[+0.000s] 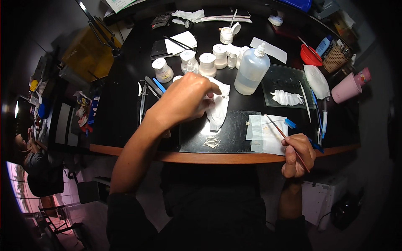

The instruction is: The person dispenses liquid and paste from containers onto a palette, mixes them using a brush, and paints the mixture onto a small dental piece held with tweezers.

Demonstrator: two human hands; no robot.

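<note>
The right hand [299,154] pinches a brush [277,127] in a narrow grip, probably for fine control, tip over paper [274,144]; the left hand [184,97] is above tissue [217,112], its grip too hidden to tell.

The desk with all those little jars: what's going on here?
A person works at a dark desk with both hands. The right hand holds a thin brush, its tip over the white paper. The left hand is over a crumpled white tissue; whether it grips anything is unclear. A pale smear lies nearer the desk's edge, and jars stand beyond.
</note>
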